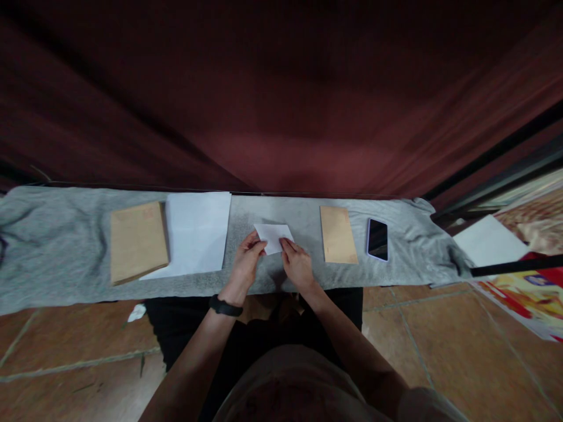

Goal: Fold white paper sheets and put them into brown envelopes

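Note:
A small white piece of paper (273,232), which looks folded, is held between both hands above the grey cloth. My left hand (248,258) pinches its left edge, thumb on top and fingers underneath. At the lower right edge my right hand (297,261) grips it with the fingers bent over the front. Left of the hands lies a stack of larger white sheets (197,231). A single brown envelope (338,234) rests to the right of my right hand.
A thick stack of brown envelopes (137,240) overlaps the white sheets' left side. Farther right lies a phone (377,240) with a dark screen. The grey cloth (281,205) covers a narrow table against a dark red curtain (281,117). A colourful printed box (528,293) stands at far right.

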Available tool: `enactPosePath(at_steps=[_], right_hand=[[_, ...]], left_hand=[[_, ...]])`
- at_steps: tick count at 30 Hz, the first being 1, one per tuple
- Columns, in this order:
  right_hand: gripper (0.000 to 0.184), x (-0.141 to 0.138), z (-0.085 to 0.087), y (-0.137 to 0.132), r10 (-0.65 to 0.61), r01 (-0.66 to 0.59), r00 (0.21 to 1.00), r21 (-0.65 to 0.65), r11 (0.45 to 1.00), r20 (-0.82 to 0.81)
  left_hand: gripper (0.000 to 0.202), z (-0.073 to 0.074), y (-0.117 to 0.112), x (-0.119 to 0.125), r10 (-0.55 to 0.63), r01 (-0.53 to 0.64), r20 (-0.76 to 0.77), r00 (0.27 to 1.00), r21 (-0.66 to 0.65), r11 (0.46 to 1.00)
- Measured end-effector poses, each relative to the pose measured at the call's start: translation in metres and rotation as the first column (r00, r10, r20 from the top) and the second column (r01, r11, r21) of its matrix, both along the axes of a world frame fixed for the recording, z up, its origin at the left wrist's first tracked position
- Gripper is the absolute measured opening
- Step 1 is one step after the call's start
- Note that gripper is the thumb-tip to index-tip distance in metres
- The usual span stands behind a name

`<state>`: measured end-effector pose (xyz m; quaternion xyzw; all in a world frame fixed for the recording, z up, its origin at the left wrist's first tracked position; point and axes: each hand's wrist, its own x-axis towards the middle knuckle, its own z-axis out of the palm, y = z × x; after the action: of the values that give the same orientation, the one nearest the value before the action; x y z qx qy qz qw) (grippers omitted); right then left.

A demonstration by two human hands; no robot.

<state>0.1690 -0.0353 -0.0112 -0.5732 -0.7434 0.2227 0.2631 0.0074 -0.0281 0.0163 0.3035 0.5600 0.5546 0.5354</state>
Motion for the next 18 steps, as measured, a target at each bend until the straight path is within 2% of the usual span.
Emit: enactPosePath(at_steps=[2, 3, 5, 7, 8, 10, 13, 15, 18], right_hand=[[0.036, -0.001, 0.004, 0.008, -0.080, 0.052, 0.960, -0.109, 0.993, -0.269], [0.035, -0.001, 0.004, 0.011, -0.135, 0.065, 0.901, -0.179, 0.982, -0.413], [0.038, -0.003, 0.001, 0.015, -0.262, 0.046, 0.711, -0.328, 0.944, -0.653], [0.039, -0.006, -0.006, 0.014, -0.370, -0.013, 0.524, -0.441, 0.898, -0.768], [0.039, -0.008, -0.009, 0.012, -0.403, -0.042, 0.467, -0.475, 0.879, -0.787], [0.037, -0.011, -0.017, 0.006, -0.437, -0.082, 0.425, -0.515, 0.853, -0.793], [0.031, -0.012, -0.025, -0.003, -0.472, -0.104, 0.414, -0.555, 0.825, -0.779], [0.028, -0.009, -0.029, -0.007, -0.495, -0.107, 0.400, -0.576, 0.810, -0.771], [0.029, 0.003, -0.032, -0.012, -0.483, -0.117, 0.428, -0.576, 0.809, -0.764]], left_hand=[[0.062, 0.005, -0.001, -0.002, -0.010, 0.010, 0.030, 0.999, 0.023, 1.000], [0.063, 0.004, -0.002, -0.004, 0.003, -0.004, 0.033, 0.999, 0.014, 1.000], [0.063, -0.002, -0.005, -0.007, 0.039, -0.039, -0.001, 0.999, -0.050, 0.998], [0.064, -0.013, -0.009, -0.007, 0.052, -0.057, -0.047, 0.998, -0.125, 0.990], [0.065, -0.018, -0.011, -0.005, 0.043, -0.051, -0.058, 0.997, -0.141, 0.989], [0.066, -0.027, -0.013, -0.002, 0.015, -0.023, -0.064, 0.998, -0.125, 0.992], [0.075, -0.037, -0.011, -0.003, 0.008, -0.020, -0.121, 0.993, -0.100, 0.995], [0.084, -0.042, -0.007, -0.009, -0.001, -0.021, -0.220, 0.976, -0.095, 0.995], [0.091, -0.047, 0.000, -0.024, -0.098, 0.071, -0.397, 0.912, -0.083, 0.994]])
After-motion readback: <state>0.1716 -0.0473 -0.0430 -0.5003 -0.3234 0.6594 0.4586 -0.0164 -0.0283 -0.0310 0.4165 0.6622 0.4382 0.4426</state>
